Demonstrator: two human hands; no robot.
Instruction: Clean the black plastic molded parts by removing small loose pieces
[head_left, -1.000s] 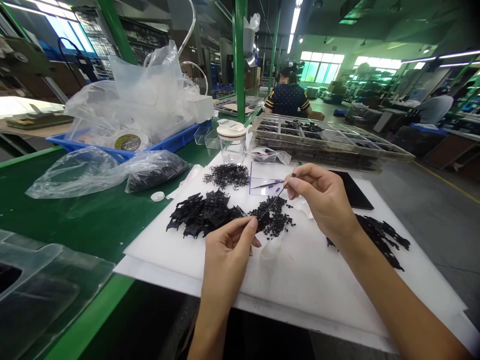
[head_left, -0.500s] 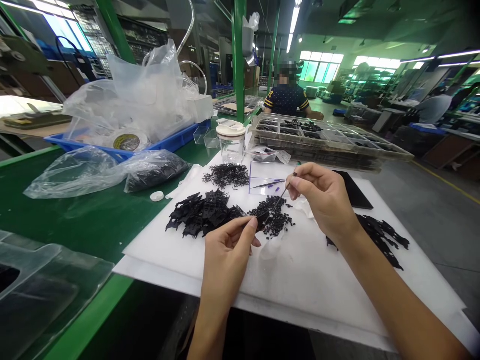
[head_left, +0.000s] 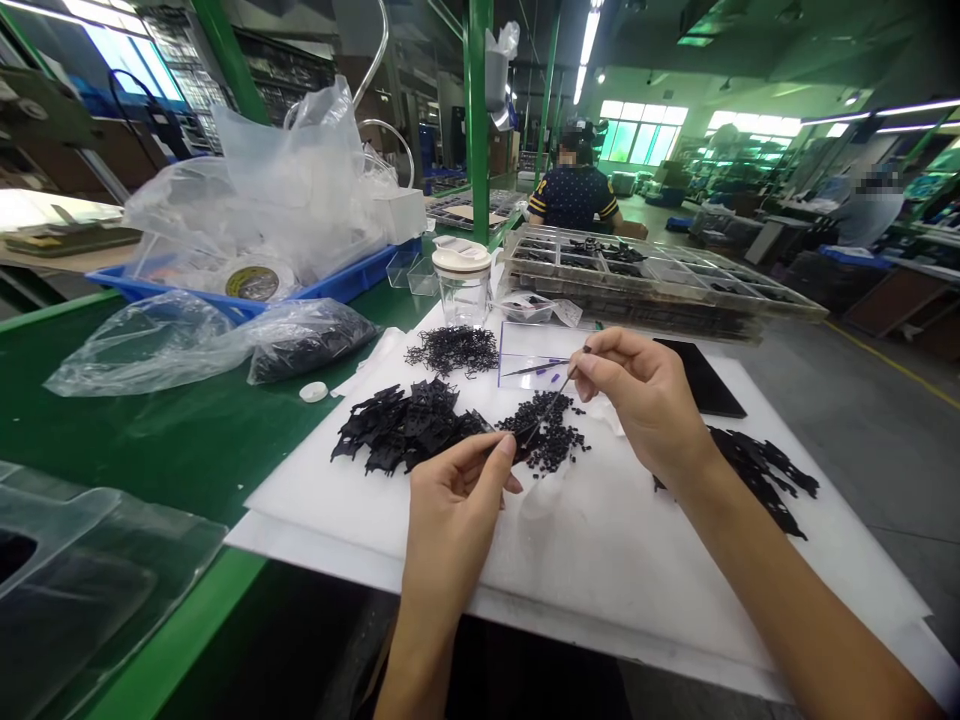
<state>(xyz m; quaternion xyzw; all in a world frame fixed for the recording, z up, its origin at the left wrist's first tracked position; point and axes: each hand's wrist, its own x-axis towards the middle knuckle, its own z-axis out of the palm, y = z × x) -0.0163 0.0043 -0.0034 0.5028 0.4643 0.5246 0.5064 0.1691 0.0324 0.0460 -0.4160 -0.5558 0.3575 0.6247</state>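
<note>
Between its thumb and fingers, my left hand (head_left: pixel 459 505) pinches a small black part (head_left: pixel 523 445). My right hand (head_left: pixel 641 395) is closed on a thin pointed tool (head_left: pixel 556 400), whose tip reaches the black part. Behind them lies a heap of tiny black pieces (head_left: pixel 551 440) on the white board (head_left: pixel 600 570). A pile of flat black parts (head_left: pixel 401 425) is left of my left hand, and thin black pieces (head_left: pixel 454 350) lie farther back. More flat black parts (head_left: pixel 765 475) are partly hidden by my right forearm.
A lidded cup (head_left: pixel 461 280) and a clear plate (head_left: pixel 517 345) stand behind the heaps. Compartment trays (head_left: pixel 660 265) are at the back right, beside a black block (head_left: pixel 701 380). A blue tray (head_left: pixel 337 285) with plastic bags is left. A person (head_left: pixel 574 190) sits beyond.
The tool in my right hand has tilted very slightly, its tip shifting a little left. My left hand has barely moved and keeps the black part.
</note>
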